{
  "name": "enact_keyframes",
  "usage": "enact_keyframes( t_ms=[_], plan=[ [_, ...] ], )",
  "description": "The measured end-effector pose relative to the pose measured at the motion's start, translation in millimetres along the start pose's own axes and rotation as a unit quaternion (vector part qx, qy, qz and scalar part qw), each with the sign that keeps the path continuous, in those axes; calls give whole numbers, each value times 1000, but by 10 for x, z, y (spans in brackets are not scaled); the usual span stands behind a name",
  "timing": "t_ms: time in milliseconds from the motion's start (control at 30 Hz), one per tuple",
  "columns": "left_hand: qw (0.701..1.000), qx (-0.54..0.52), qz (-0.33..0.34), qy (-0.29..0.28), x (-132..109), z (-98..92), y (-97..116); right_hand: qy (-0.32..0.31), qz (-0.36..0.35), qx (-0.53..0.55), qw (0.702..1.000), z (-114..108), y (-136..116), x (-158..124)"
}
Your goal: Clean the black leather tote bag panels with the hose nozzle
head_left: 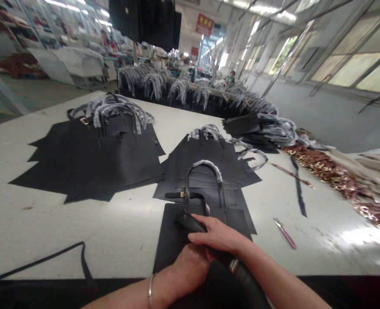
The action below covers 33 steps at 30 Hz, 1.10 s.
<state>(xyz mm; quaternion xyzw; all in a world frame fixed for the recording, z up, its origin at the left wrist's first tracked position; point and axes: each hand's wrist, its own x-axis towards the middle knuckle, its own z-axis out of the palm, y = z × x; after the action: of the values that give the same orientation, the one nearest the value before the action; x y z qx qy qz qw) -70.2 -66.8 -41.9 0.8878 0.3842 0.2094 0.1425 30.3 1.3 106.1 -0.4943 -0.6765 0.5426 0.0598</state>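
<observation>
Black leather bag panels with handles lie stacked in front of me, the nearest black panel (166,231) reaching toward the table's front edge. Its looped handle (187,184) is partly wrapped in pale protective film (211,165). Over this panel my right hand (217,235) is closed around a folded black leather piece (190,222), thumb and fingers pressed on it. My left hand (190,268), with a silver bangle at the wrist, is closed just below, against the same piece. Its fingertips are mostly hidden. A small metal fitting (233,264) shows on the dark leather under my right wrist.
A wider stack of black panels (113,159) lies at left. To the right are a pink-handled cutter (285,234), a black strip (298,189) and brown straps with gold rings (334,176). More film-wrapped handles (179,90) line the table's back. Black bags (145,21) hang overhead.
</observation>
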Motion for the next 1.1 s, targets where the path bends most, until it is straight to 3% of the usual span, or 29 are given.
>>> enact_keyframes(
  t_ms=[100, 200, 300, 400, 467, 567, 667, 833, 1100],
  plan=[
    [999, 22, -17, -30, 18, -94, 25, 38, -22, 7, 999, -34, -56, 25],
    [999, 39, -15, -35, 17, -223, 55, 104, -19, 33, 994, -291, -92, -100],
    [998, 39, -33, -21, 32, -329, 71, 224, 2, 70, 972, -678, -10, -441],
    [998, 12, -68, 6, 109, -413, 8, 258, 46, 121, 957, -890, 259, -910],
    [995, 12, -86, 50, 199, -476, -105, 256, 109, 156, 948, -850, 515, -1204],
    [981, 83, -130, 119, 355, -578, -352, 245, 170, 194, 935, -608, 893, -1534],
    [960, 155, -208, 108, 479, -650, -585, 247, 187, 223, 924, -349, 1129, -1721],
    [948, 151, -276, 53, 570, -681, -776, 290, 190, 261, 901, -171, 1193, -1814],
    [905, 182, -365, 123, 515, -922, -962, 334, 152, 272, 890, -181, 1258, -1733]
  ],
)
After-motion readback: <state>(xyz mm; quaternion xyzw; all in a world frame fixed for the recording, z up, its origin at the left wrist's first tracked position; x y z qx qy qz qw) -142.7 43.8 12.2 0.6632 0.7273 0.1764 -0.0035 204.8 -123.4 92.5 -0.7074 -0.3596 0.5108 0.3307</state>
